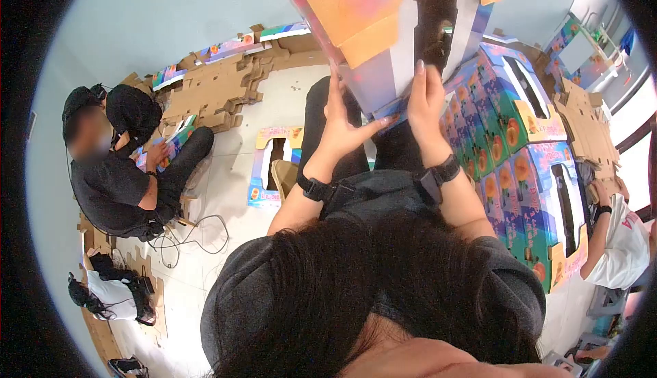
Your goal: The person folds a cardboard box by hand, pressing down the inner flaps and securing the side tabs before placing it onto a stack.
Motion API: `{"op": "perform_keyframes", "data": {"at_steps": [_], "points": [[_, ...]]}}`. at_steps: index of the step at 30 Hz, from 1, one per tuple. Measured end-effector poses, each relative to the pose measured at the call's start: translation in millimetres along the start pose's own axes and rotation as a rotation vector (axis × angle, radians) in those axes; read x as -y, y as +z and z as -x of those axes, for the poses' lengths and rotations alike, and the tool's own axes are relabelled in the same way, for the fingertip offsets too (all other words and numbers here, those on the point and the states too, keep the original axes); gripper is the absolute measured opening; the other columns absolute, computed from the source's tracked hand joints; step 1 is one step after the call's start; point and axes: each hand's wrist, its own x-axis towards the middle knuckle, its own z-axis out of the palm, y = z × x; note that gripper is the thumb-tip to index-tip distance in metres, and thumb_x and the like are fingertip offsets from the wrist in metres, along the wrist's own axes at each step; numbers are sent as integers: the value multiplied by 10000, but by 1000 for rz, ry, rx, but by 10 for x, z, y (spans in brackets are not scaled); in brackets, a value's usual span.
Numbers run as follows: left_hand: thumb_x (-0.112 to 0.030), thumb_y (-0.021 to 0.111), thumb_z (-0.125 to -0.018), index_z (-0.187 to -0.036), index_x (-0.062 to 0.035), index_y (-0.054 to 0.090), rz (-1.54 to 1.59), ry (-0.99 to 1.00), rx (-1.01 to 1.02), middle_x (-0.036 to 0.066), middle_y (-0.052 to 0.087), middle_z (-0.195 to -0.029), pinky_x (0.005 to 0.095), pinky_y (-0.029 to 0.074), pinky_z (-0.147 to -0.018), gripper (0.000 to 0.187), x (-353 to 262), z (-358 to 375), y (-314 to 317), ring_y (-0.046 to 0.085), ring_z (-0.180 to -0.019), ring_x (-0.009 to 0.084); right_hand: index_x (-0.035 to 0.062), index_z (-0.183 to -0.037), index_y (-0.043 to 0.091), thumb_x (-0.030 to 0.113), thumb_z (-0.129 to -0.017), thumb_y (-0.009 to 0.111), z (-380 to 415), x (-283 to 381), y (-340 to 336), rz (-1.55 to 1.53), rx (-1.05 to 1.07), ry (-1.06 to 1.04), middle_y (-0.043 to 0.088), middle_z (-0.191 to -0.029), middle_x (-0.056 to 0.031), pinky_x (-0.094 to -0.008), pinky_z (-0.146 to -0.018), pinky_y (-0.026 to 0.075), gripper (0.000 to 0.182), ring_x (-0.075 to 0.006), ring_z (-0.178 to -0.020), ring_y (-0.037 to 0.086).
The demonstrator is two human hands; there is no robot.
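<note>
Between my two hands a colourful printed cardboard box (383,70) is lifted in front of me, tilted, with an orange panel and a large cut-out window. My left hand (342,121) presses its left lower side, fingers up along the wall and thumb stretched along the bottom edge. At the lower right, my right hand (428,101) grips the edge beside the window, its fingers partly on the front face. Part of the box's top runs out of view. Dark straps circle both my wrists.
Stacked printed boxes (517,173) rise close on my right. Another box (274,166) stands on the floor to my left. Flat cardboard sheets (212,90) lie along the wall. A seated person (113,179) handles a printed piece near a loose cable (198,241). More people sit around.
</note>
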Motion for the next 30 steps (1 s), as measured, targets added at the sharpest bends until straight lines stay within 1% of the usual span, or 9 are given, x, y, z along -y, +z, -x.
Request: {"op": "perform_keyframes", "data": {"at_steps": [3, 5, 7, 13, 18, 19, 20, 25, 30], "points": [[-226, 909, -653, -1572, -65, -23, 4, 22, -4, 279, 420, -1446, 447, 376, -1101, 1318, 49, -14, -42, 473, -1326, 345, 0, -908, 578, 186, -1018, 550, -133, -74, -168, -6, -114, -150, 588, -732, -38, -257, -615, 435, 217, -106, -652, 530], [-212, 906, -661, -1575, -71, -29, 15, 18, 8, 269, 424, -1446, 443, 377, -1099, 1315, 70, -21, -90, 475, -1324, 336, -8, -906, 587, 118, -983, 554, -228, -48, -403, 332, -222, -437, 576, -695, -60, -288, -592, 433, 152, -152, -597, 519], [-192, 899, -671, -1577, -74, -30, 56, -25, 39, 257, 430, -1442, 437, 379, -1097, 1302, 48, -38, -160, 477, -1321, 326, -8, -922, 584, 131, -980, 549, -277, -91, -660, 452, -216, -512, 591, -764, -89, -327, -640, 443, 154, -178, -672, 541], [-90, 876, -677, -1555, -40, 179, 253, -53, 139, 162, 456, -1435, 403, 373, -1102, 1123, -31, -85, -346, 467, -1319, 256, -20, -1031, 585, 249, -1030, 476, -542, -183, -907, 260, -329, -168, 596, -988, -132, -352, -819, 440, 290, -215, -902, 550], [-128, 882, -648, -1561, -41, 224, 95, 103, 122, 171, 508, -1389, 403, 371, -1097, 1129, -44, -144, -445, 496, -1292, 262, 24, -1344, 479, 646, -999, 269, -746, -1130, -1415, -11, -214, 240, 552, -1326, -101, -344, -1047, 334, 742, -225, -1224, 503], [-146, 888, -634, -1560, -40, 233, 66, 131, 124, 177, 517, -1382, 404, 371, -1096, 1139, -74, -169, -470, 503, -1288, 267, 23, -1444, 414, 718, -968, 238, -751, -1188, -1496, -40, -136, 322, 507, -1433, -122, -356, -1112, 287, 861, -251, -1328, 452], [-164, 893, -620, -1558, -39, 242, 37, 159, 126, 183, 527, -1374, 405, 371, -1095, 1149, -107, -195, -496, 509, -1283, 272, 24, -1485, 366, 753, -948, 224, -614, -608, -1178, -117, -113, 312, 478, -1469, -120, -368, -1138, 264, 916, -256, -1365, 417], [-207, 908, -580, -1548, -33, 276, -73, 170, 136, 198, 543, -1366, 407, 373, -1091, 1170, -215, -221, -574, 524, -1277, 291, 30, -1518, 336, 849, -877, 163, -551, -934, -1321, -298, 112, 257, 455, -1500, -111, -392, -1164, 247, 1054, -263, -1395, 395], [-213, 913, -582, -1559, -51, 256, -37, 84, 165, 198, 492, -1431, 411, 332, -1125, 1189, -36, -175, -656, 468, -1337, 289, -28, -1454, 400, 798, -910, 113, -488, -1085, -1155, -322, -58, 269, 533, -1399, -205, -403, -1141, 300, 1030, -322, -1323, 468]]}}
